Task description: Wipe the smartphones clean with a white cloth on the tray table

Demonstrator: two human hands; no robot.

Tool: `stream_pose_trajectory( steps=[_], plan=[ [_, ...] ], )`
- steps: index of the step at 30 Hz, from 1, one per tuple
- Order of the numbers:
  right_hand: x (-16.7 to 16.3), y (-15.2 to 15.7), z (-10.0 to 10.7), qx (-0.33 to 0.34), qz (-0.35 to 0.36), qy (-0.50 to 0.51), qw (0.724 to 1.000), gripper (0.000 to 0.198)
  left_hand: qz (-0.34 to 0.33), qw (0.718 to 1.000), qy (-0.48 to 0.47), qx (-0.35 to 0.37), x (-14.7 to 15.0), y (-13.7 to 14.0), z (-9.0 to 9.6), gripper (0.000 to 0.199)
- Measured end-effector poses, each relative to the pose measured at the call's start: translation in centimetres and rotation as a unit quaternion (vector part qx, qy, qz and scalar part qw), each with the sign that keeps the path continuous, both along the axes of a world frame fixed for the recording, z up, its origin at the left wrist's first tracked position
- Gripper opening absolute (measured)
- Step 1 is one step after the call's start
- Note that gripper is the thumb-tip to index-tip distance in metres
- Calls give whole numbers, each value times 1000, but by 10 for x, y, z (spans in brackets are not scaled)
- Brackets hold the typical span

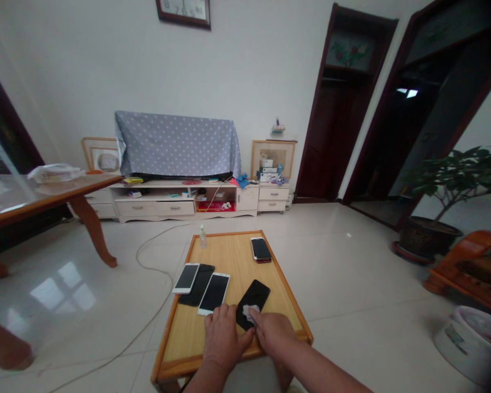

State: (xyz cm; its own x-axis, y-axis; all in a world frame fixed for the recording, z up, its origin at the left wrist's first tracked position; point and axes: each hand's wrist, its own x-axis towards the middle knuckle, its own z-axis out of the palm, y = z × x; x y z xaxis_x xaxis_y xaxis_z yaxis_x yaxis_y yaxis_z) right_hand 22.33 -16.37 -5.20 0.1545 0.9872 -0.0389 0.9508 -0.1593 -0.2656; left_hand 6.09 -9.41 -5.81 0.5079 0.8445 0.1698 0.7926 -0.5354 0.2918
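Observation:
A black smartphone (259, 292) lies tilted on the low wooden table (235, 248) in front of me. My left hand (223, 334) rests at its near left corner, index finger along one edge and thumb at the bottom edge. My right hand (275, 331) pinches a crumpled white tissue (251, 312) and presses it on the phone's lower part. Left of these, a white phone with a dark screen (214, 293) partly covers a black phone (197, 295), and another white phone (186, 278) overlaps that one's other side.
Stacked phones (261, 249) sit near the table's far right corner, and a small clear bottle (203, 238) stands at the far left. A cable (159, 268) runs along the floor. To the right are a white bucket (460, 341) and a potted plant (429, 234); a larger table (90, 183) is at left.

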Motion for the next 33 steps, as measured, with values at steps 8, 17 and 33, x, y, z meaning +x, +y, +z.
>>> stream_pose_trajectory(
  steps=[8, 17, 33],
  plan=[
    [10, -2, 14, -48, -36, -58, 997, 52, -3, 1000, -8, 11, -1, 1, -3, 53],
    [-9, 2, 19, -64, 4, -35, 997, 55, -5, 1000, -22, -3, -2, 2, -3, 50],
    [5, 21, 27, -75, -57, -32, 995, 54, -7, 1000, -30, 3, -3, 2, -9, 63]
  ],
)
